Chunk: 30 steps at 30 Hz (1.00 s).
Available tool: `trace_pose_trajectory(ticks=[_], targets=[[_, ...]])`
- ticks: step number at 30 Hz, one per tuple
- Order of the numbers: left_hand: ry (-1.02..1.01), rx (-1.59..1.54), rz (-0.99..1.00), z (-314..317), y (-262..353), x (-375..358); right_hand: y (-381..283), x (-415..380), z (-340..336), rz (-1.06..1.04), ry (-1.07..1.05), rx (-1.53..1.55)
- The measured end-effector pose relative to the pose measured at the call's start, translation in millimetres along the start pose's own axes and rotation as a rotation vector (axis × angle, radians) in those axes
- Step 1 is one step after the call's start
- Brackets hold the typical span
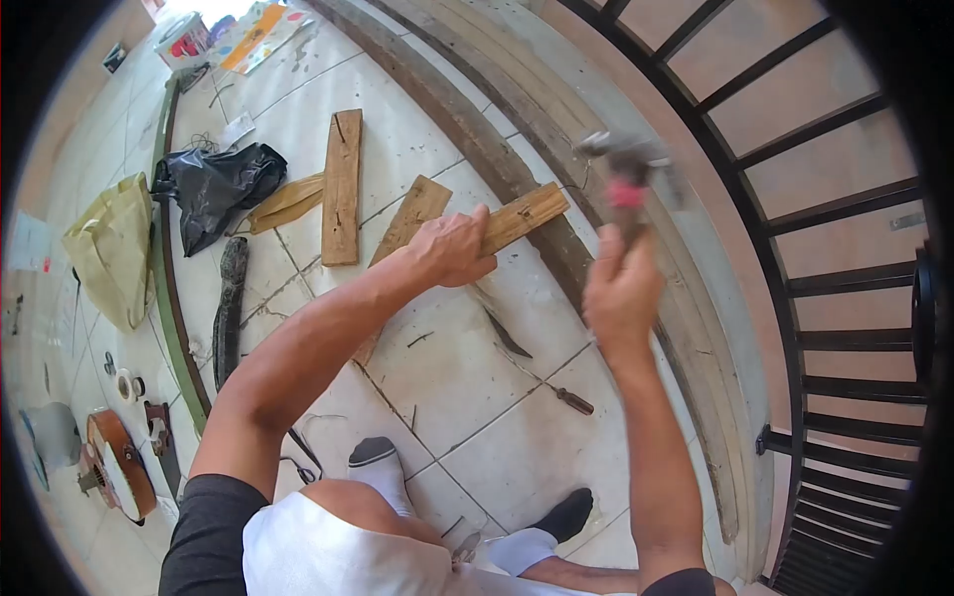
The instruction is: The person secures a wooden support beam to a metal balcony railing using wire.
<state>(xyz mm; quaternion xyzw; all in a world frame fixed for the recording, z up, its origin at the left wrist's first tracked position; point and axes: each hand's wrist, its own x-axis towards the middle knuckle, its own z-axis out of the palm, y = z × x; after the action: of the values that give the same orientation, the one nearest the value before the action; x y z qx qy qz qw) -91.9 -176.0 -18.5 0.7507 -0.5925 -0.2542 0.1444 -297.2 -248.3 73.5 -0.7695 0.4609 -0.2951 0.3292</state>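
My left hand (455, 248) grips a short wooden block (527, 217), whose far end lies over a long weathered beam (487, 149). My right hand (623, 288) is closed round the handle of a hammer (626, 171) with a red band below its head. The hammer is raised to the right of the block, its head blurred by motion. Another wooden block (342, 199) with bent nails in it lies left of my left hand. Partly under my left forearm is a third wooden piece (415, 211).
A screwdriver (574, 401) lies on the tiles near my foot. At the left are a black plastic bag (224, 184), a yellowish bag (111, 248), a dark rod (231, 298) and a green strip (164, 248). A black metal railing (785, 288) stands on the right.
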Motion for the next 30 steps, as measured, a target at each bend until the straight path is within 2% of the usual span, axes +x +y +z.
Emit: trace_pose_trajectory(ticks=[2, 3, 4, 6, 7, 10, 11, 14, 15, 16, 18, 20, 22, 24, 26, 28, 30], targets=[[0.006, 0.006, 0.020, 1, 4, -1, 37, -6, 19, -0.200, -0.254, -0.356], [0.028, 0.014, 0.010, 8, 4, -6, 29, -4, 13, -0.194, -0.295, -0.340], [0.073, 0.030, -0.005, 7, -2, -1, 21, 7, 11, -0.215, -0.278, -0.340], [0.036, 0.013, 0.012, 3, -1, -4, 8, 1, 3, -0.183, -0.116, -0.298], [0.020, 0.010, 0.031, 0, -2, -3, -6, 0, -4, -0.172, -0.096, -0.153], [-0.012, 0.011, 0.007, 0, 1, 1, 14, -11, 19, -0.228, 0.023, -0.124], [-0.008, 0.014, 0.017, 3, 2, 1, 27, -9, 20, -0.146, -0.241, -0.387], [0.074, 0.040, -0.010, -7, -6, 11, 18, -2, 12, -0.100, -0.287, -0.382], [0.061, 0.036, 0.022, -4, -3, 7, 17, -1, 12, -0.150, -0.187, -0.362], [0.045, 0.026, 0.041, 2, -2, -1, 15, -8, 12, -0.138, -0.220, -0.368], [0.030, 0.032, 0.025, -1, -5, 1, -4, -4, 13, -0.089, -0.014, -0.079], [-0.001, 0.055, -0.017, 3, -1, 5, 16, -3, 19, -0.137, -0.063, -0.167], [0.028, 0.044, 0.015, 4, 6, -5, 29, 9, 20, -0.221, -0.292, -0.387], [0.054, 0.015, 0.028, -2, 5, -3, 11, 8, 11, -0.159, -0.301, -0.372], [-0.004, 0.020, 0.009, -8, 2, -2, -11, 9, 6, -0.115, -0.141, -0.143], [0.001, 0.017, -0.005, -8, 0, -1, 6, 2, 18, -0.158, -0.074, -0.109], [0.010, 0.007, -0.008, 0, 3, -4, 39, -3, 36, -0.209, -0.248, -0.412]])
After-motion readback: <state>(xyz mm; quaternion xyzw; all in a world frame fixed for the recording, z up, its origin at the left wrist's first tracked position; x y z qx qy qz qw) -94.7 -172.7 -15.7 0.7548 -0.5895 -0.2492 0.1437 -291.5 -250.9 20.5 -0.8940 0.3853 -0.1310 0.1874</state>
